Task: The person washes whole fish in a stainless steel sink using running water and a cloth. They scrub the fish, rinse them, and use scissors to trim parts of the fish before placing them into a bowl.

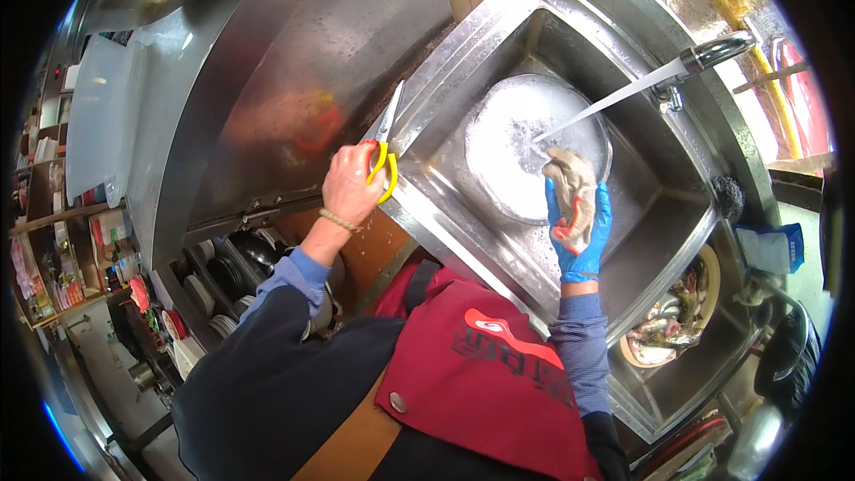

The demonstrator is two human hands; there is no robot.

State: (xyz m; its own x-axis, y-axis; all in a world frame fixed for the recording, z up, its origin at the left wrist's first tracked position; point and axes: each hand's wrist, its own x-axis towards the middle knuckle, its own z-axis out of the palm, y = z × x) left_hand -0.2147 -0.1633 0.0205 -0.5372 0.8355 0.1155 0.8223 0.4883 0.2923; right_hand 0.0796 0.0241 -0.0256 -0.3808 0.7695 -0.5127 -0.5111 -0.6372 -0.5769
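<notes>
My bare left hand [354,182] holds scissors [383,170] with yellow handles at the sink's left rim, blades pointing away from me. My right hand [580,230], in a blue disposable glove, holds a limp, wet, greyish-beige thing [576,188] with orange-red edging. It looks like a cloth work glove, but its exact kind is unclear. Just beyond that hand, a large round metal basin [504,167] with foamy water stands in the stainless steel sink [668,214]. A stream of water runs into it from the chrome faucet [721,52].
A pale bowl of fish [711,287] stands in the smaller sink compartment at the right. A dark scouring pad [728,198] lies on the rim between the compartments. A steel surface [300,73] rises at the left, above a rack of dishes [224,274].
</notes>
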